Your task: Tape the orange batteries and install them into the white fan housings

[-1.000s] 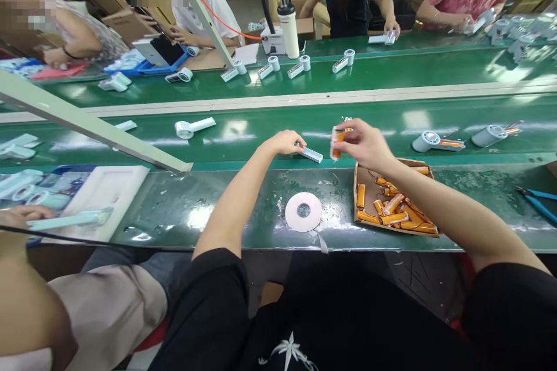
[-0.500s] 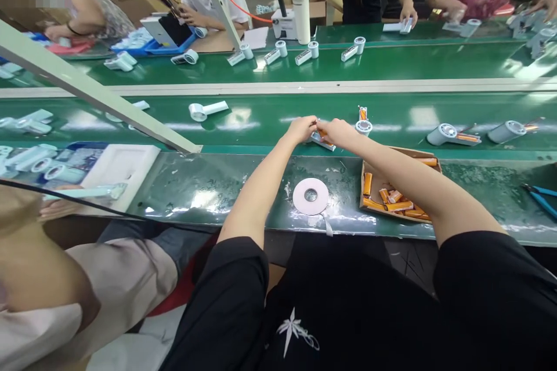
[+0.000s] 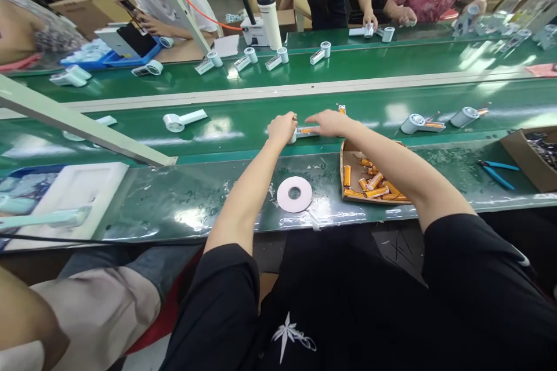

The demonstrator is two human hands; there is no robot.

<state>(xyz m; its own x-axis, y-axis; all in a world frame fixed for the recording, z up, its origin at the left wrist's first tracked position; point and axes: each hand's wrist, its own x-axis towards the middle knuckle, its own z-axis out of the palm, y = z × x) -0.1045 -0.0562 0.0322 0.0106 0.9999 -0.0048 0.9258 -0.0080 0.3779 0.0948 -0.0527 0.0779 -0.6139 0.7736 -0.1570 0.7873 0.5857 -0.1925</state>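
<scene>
On the near green belt lies a small handheld fan body (image 3: 307, 131), its open handle showing an orange battery. My left hand (image 3: 282, 128) is closed around the fan's round head, which it mostly hides. Just right of it, my right hand (image 3: 331, 123) reaches over the far end of the handle with its fingers stretched out and apart. Whether those fingers touch the handle I cannot tell. Another fan body (image 3: 342, 109) with an orange battery is partly hidden behind my right hand. Below my right forearm, a cardboard tray (image 3: 343, 156) holds several orange batteries (image 3: 375, 181).
A roll of white tape (image 3: 285, 200) lies on the near ledge. Blue-handled pliers (image 3: 498, 171) and a cardboard box (image 3: 517, 153) are at right. Fan bodies (image 3: 413, 123) sit along the belt. A slanted metal post (image 3: 87, 127) crosses at left. Co-workers sit opposite and at left.
My hands have moved apart; earlier they met over the fan body. The left now grips its head, and the right has come off the battery area. The view has shifted to the right.
</scene>
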